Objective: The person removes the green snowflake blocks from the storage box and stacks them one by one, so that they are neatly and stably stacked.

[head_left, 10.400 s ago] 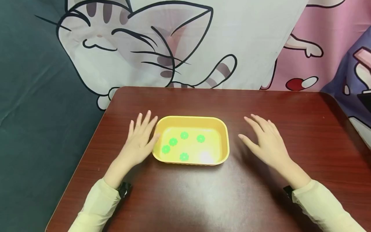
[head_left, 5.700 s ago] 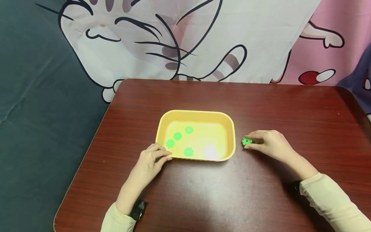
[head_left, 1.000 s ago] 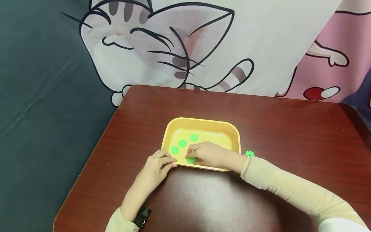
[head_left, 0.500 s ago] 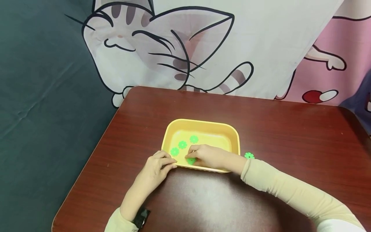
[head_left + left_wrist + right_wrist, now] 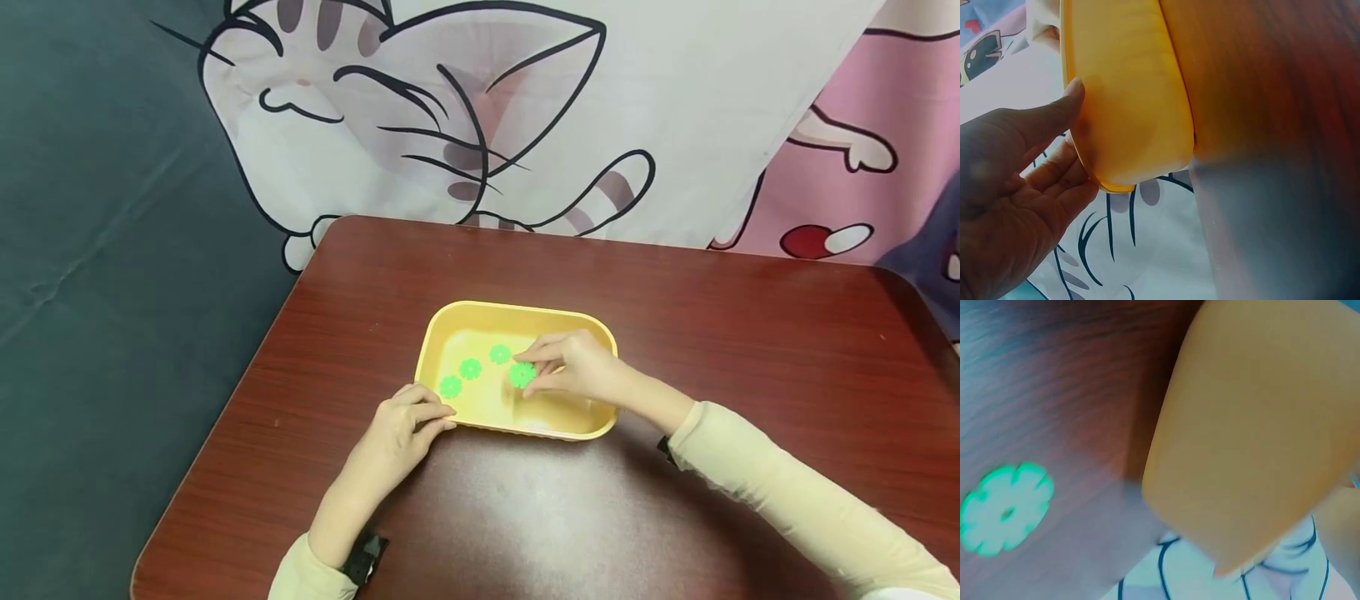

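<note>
In the head view my right hand [image 5: 581, 365] is over the yellow tray [image 5: 480, 417], pinching a green notched plastic disc [image 5: 522, 374] between thumb and fingers. Three more such discs lie on the tray floor: a far one [image 5: 500, 354], a middle one [image 5: 470, 369] and one near the left wall [image 5: 451, 387]. My left hand [image 5: 405, 425] grips the rim at the near left corner; the left wrist view has its thumb on the tray's outer wall [image 5: 1135, 112]. Another green disc [image 5: 1007, 509] lies on the table beside the tray, hidden behind my right forearm in the head view.
The tray stands on a dark red-brown wooden table [image 5: 712, 317] with rounded corners. Behind its far edge hangs a white and pink cloth [image 5: 675, 108] printed with a cartoon cat. A dark green cloth [image 5: 97, 333] is at the left.
My right hand has lifted the near disc from the tray floor and moved up and to the right with it. The left hand keeps its hold on the rim.
</note>
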A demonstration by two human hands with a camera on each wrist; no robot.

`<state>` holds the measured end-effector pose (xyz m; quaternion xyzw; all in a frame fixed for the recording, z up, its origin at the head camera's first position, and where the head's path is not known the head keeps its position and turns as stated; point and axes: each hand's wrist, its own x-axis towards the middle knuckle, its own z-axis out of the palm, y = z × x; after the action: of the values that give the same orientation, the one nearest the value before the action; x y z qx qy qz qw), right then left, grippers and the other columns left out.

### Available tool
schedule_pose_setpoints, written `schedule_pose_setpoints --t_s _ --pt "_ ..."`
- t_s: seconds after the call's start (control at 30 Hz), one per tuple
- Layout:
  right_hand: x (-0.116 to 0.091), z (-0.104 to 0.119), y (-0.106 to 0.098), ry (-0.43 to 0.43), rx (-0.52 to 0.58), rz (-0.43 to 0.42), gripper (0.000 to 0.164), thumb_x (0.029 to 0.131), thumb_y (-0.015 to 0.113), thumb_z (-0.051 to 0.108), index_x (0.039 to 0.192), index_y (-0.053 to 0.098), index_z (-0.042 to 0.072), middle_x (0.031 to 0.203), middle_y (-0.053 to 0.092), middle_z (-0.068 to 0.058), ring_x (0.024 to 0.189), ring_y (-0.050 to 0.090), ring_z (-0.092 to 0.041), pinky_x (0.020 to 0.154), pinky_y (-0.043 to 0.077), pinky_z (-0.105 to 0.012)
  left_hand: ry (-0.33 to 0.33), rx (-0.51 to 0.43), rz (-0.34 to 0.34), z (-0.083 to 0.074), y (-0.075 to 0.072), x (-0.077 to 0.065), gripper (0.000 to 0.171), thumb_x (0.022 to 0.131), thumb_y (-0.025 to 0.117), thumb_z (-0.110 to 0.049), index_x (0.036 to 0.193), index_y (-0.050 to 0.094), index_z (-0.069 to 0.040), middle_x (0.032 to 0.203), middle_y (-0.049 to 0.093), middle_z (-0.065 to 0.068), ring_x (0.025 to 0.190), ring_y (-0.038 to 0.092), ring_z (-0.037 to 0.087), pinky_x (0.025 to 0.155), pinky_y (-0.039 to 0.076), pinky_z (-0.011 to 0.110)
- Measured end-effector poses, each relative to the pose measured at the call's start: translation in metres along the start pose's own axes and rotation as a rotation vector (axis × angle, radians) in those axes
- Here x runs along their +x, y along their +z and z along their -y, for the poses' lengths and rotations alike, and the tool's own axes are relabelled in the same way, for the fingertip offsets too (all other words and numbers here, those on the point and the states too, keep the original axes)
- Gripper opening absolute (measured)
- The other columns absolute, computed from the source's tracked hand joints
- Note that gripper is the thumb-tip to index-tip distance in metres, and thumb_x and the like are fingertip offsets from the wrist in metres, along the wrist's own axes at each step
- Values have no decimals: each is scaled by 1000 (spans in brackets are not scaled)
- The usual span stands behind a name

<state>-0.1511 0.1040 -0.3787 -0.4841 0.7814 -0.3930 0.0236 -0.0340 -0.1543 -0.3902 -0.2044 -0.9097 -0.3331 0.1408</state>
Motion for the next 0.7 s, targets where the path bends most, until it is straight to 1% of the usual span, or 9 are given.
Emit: schedule_pose_setpoints --t_s 0.07,0.17,0.3,0.37,0.53,0.6,0.7 --pt "-8 1 -9 28 23 -42 41 64 84 7 102 70 -4 87 69 -5 67 65 -7 63 53 -15 2 -10 -2 0 1 0 12 72 78 -3 84 75 -5 81 62 -2 79 57 12 63 49 17" --pt "-22 3 -21 104 65 -86 42 63 83 1 103 70 -3 89 69 -5 69 66 -7 63 54 -18 3 -18 -4 0 2 1 13 72 78 -3 84 75 -4 81 63 -1 79 58 12 62 48 16" --pt "-44 4 -36 200 27 -147 40 65 83 4 104 71 3 92 69 -1 70 66 -4 58 52 -18 13 -20 -11 1 3 1 14 71 78 -2 85 74 -3 81 63 -1 78 58 12 62 48 16" --pt "-55 4 -43 234 -13 -174 39 67 83 7 104 72 6 91 68 2 70 65 -3 54 50 -18 21 -17 -14 1 3 1 14 71 79 -3 85 74 -3 82 63 -1 78 58 12 62 49 16" --pt "-79 0 -55 283 -82 -213 38 66 84 11 103 72 10 87 67 8 70 65 -1 53 49 -16 15 -1 -11 3 4 2 16 70 79 -3 85 75 -4 82 63 0 79 59 13 63 49 17" --pt "-87 -2 -58 286 -99 -220 39 65 84 9 102 72 10 86 66 9 71 65 -1 56 51 -16 11 10 -12 3 4 2 16 69 80 -3 84 75 -4 81 63 -1 78 59 13 63 49 17" --pt "-99 -7 -62 276 -146 -225 42 62 85 6 102 72 10 84 65 10 70 63 1 58 51 -15 23 23 -17 4 5 3 16 68 80 -3 84 75 -4 81 63 -1 78 59 13 63 50 17"
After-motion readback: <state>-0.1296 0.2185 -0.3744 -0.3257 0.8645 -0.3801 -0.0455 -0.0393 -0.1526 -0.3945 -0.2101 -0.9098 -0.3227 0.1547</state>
